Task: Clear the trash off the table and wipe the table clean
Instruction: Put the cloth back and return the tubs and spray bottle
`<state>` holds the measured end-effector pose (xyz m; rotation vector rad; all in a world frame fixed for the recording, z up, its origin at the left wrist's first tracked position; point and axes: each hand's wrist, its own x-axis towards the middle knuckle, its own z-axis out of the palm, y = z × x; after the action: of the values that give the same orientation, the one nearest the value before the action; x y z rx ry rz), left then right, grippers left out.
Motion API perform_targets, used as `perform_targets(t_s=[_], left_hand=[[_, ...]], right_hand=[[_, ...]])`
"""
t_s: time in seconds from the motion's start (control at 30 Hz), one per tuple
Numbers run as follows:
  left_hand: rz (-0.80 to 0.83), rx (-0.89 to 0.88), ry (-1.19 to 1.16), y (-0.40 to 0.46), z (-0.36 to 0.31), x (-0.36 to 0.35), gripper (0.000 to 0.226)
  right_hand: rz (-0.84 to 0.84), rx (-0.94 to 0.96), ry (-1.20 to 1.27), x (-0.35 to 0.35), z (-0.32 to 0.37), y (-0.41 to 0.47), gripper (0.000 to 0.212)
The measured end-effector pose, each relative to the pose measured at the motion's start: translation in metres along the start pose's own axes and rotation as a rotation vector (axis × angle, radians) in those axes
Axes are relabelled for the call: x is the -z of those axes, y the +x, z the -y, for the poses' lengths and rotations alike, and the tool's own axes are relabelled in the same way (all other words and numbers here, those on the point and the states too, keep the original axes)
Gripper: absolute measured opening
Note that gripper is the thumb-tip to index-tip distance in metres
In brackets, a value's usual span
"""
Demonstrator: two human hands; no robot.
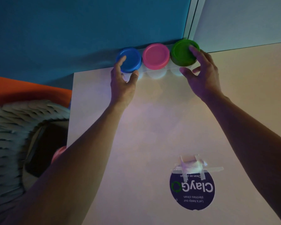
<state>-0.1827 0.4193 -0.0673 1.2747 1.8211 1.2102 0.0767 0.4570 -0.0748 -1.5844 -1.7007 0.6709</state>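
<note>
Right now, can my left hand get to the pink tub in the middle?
Probably yes: the left hand already rests on the blue tub, right beside the pink tub, and nothing lies between them.

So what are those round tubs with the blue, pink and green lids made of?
Probably plastic. The round blue lid, pink lid and green lid look smooth, matte and moulded, each with a raised rim. The tub bodies beneath look pale and see-through, like clear plastic, though the dim light leaves that uncertain.
</note>
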Motion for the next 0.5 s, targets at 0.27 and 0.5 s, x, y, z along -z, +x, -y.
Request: perform_targets(t_s=[0.27,0.5], left_hand=[[0.006,-0.005,-0.006,0.0004,-0.0010,-0.0002,0.061],[0.001,0.000,-0.003,-0.0018,-0.0045,0.0005,0.062]], right_hand=[[-0.013,0.010,0.039,-0.0017,0.0003,-0.0027,0.069],[-0.029,0.005,0.054,-0.0021,0.0009,-0.0023,0.070]])
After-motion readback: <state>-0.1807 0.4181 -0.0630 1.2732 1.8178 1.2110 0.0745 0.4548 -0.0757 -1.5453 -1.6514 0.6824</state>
